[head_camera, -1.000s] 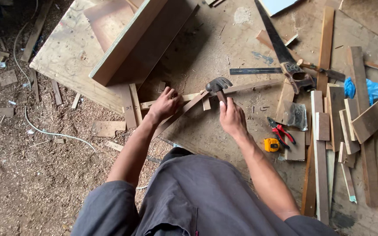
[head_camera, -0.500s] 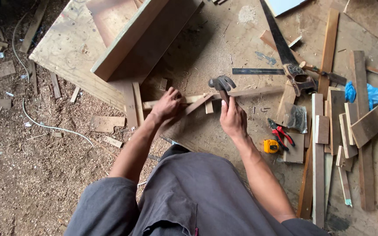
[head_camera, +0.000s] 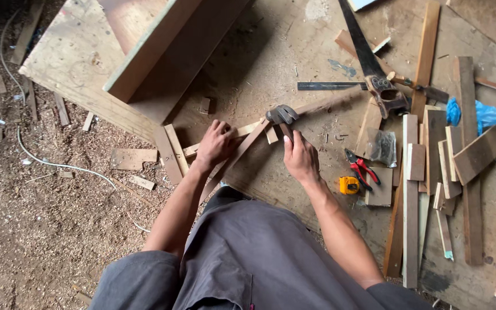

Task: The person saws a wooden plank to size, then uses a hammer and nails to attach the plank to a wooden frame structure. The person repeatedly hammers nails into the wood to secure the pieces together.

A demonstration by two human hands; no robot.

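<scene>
My right hand (head_camera: 300,158) grips the handle of a claw hammer (head_camera: 282,115), whose dark metal head rests on a thin wooden strip (head_camera: 242,154). That strip runs diagonally across a large plywood board (head_camera: 271,63) lying on the ground. My left hand (head_camera: 216,144) presses down on the strip and a crossing pale slat (head_camera: 248,129) just left of the hammer. Small wood offcuts lie around both hands.
A hand saw (head_camera: 368,60) and a metal ruler (head_camera: 328,86) lie beyond the hammer. Red pliers (head_camera: 361,169), a yellow tape measure (head_camera: 349,185), a clear bag (head_camera: 381,147), several wooden slats (head_camera: 411,195) and a blue bag (head_camera: 477,115) sit to the right. A tilted wooden panel (head_camera: 167,51) lies far left. Sawdust and a white cable (head_camera: 58,165) cover the ground.
The hammer head has shifted slightly along the strip while both hands kept their hold; the camera view has barely moved.
</scene>
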